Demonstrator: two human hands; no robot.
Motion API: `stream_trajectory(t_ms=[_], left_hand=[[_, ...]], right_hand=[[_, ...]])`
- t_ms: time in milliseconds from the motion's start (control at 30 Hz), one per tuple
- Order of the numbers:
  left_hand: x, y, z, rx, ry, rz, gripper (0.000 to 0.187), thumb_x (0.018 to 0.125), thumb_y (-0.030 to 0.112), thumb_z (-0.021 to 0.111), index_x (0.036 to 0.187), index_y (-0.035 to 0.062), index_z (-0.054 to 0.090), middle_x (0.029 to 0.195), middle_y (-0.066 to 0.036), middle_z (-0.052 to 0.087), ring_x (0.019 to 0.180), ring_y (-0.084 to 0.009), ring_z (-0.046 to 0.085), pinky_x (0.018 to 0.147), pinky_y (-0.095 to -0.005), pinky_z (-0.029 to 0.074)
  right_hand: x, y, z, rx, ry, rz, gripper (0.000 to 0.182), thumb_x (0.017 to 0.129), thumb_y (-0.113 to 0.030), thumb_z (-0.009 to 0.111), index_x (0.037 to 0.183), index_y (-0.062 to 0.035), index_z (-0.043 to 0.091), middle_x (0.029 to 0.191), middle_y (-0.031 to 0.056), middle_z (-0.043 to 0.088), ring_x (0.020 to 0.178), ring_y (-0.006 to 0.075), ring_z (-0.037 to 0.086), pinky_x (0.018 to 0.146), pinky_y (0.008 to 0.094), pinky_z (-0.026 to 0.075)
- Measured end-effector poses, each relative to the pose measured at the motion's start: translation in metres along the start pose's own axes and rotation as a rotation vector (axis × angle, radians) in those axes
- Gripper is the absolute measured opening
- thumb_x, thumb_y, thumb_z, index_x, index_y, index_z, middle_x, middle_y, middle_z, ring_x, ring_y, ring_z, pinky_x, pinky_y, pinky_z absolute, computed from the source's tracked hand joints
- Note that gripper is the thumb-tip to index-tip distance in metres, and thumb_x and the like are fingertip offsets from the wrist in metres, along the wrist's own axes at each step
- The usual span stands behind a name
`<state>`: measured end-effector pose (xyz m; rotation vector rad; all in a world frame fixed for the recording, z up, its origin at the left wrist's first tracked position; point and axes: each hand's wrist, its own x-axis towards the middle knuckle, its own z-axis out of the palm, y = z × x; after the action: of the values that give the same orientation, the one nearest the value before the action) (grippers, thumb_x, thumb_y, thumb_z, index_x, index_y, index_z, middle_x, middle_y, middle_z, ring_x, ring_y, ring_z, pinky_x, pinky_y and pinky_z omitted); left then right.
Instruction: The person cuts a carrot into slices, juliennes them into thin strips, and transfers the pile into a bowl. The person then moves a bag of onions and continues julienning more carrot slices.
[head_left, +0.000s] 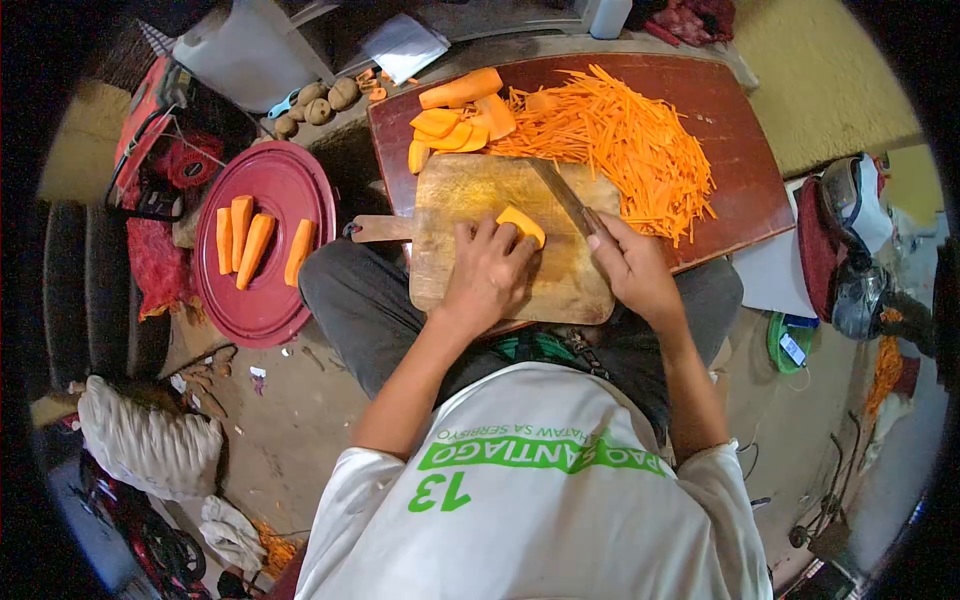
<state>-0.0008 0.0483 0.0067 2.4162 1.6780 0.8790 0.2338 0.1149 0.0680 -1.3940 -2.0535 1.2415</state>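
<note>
A wooden cutting board [450, 200] lies across the near edge of a red table, its handle pointing left. My left hand [490, 270] is closed with its fingertips on a piece of carrot [522, 226], pressing it on the board. In my right hand [632, 262] is a knife [562, 195], gripped by the handle, its blade slanting up and left over the board, apart from the carrot piece. Behind the board is a large heap of thin carrot strips [630, 140]. Thicker carrot slices [440, 125] and chunks lie at the board's far left corner.
The red table [740, 190] reaches beyond the board to the right. On the left, a round red lid [270, 165] carries several peeled carrots [256, 250]. Brown round vegetables [343, 94] sit behind it. A green basket [780, 345] stands on the floor at the right.
</note>
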Motion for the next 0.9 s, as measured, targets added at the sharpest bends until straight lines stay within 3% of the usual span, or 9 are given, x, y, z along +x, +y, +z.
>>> stream_trajectory(t_ms=[67, 167, 367, 467, 667, 767, 900], left_hand=[[-0.007, 0.001, 0.004, -0.105, -0.007, -0.073, 0.04, 0.078, 0.013, 0.082, 0.118, 0.0094, 0.074, 0.113, -0.013, 0.064, 0.109, -0.0353, 0.059, 0.097, -0.0513, 0.042], [-0.01, -0.01, 0.011, -0.135, 0.031, -0.104, 0.036, 0.082, 0.014, 0.082, 0.116, 0.0081, 0.074, 0.112, -0.014, 0.063, 0.109, -0.0363, 0.059, 0.097, -0.0507, 0.042], [0.001, -0.009, 0.007, -0.017, 0.006, -0.012, 0.029, 0.082, 0.011, 0.078, 0.11, 0.0044, 0.075, 0.112, -0.014, 0.063, 0.106, -0.0341, 0.056, 0.091, -0.0484, 0.042], [0.002, -0.008, 0.008, -0.009, -0.022, -0.01, 0.03, 0.082, 0.01, 0.076, 0.111, 0.0029, 0.074, 0.112, -0.014, 0.063, 0.105, -0.0345, 0.056, 0.091, -0.0485, 0.043], [0.004, -0.013, 0.011, -0.021, -0.017, -0.002, 0.031, 0.081, 0.011, 0.076, 0.111, 0.0021, 0.075, 0.113, -0.013, 0.063, 0.105, -0.0346, 0.056, 0.091, -0.0485, 0.043], [0.003, -0.017, 0.014, -0.016, -0.017, 0.013, 0.034, 0.08, 0.011, 0.077, 0.112, 0.0018, 0.075, 0.113, -0.013, 0.064, 0.104, -0.0346, 0.056, 0.091, -0.0486, 0.043], [0.003, -0.016, 0.01, -0.039, -0.022, 0.003, 0.035, 0.08, 0.012, 0.077, 0.113, 0.001, 0.075, 0.111, -0.013, 0.064, 0.104, -0.035, 0.056, 0.091, -0.048, 0.044]], right_hand=[[-0.01, 0.01, 0.014, 0.074, 0.075, -0.102, 0.035, 0.109, -0.017, 0.059, 0.137, 0.0035, 0.065, 0.087, 0.0077, 0.065, 0.078, 0.0152, 0.059, 0.075, 0.0332, 0.052], [-0.027, 0.003, 0.022, 0.106, 0.023, -0.141, 0.036, 0.108, -0.016, 0.059, 0.137, 0.0037, 0.064, 0.088, 0.0129, 0.066, 0.078, 0.0179, 0.063, 0.076, 0.0336, 0.053], [-0.039, 0.0, 0.024, -0.152, -0.102, -0.165, 0.037, 0.106, -0.019, 0.059, 0.137, 0.0023, 0.06, 0.101, 0.0282, 0.07, 0.091, 0.0427, 0.071, 0.08, 0.0445, 0.055], [-0.044, -0.007, 0.018, -0.15, -0.148, -0.125, 0.031, 0.11, -0.03, 0.054, 0.127, -0.004, 0.057, 0.093, 0.0288, 0.068, 0.09, 0.0545, 0.068, 0.076, 0.0601, 0.055], [-0.02, -0.01, 0.024, -0.19, -0.17, -0.082, 0.034, 0.108, -0.03, 0.057, 0.132, -0.0055, 0.057, 0.093, 0.0311, 0.07, 0.089, 0.055, 0.069, 0.075, 0.0633, 0.054], [0.006, -0.008, 0.036, -0.247, -0.147, -0.183, 0.038, 0.11, -0.032, 0.055, 0.138, -0.0073, 0.055, 0.092, 0.0313, 0.071, 0.09, 0.0549, 0.069, 0.077, 0.0636, 0.055], [-0.001, -0.016, 0.025, -0.239, -0.185, -0.097, 0.038, 0.109, -0.032, 0.054, 0.138, -0.0075, 0.056, 0.094, 0.0309, 0.072, 0.091, 0.0546, 0.07, 0.079, 0.0649, 0.055]])
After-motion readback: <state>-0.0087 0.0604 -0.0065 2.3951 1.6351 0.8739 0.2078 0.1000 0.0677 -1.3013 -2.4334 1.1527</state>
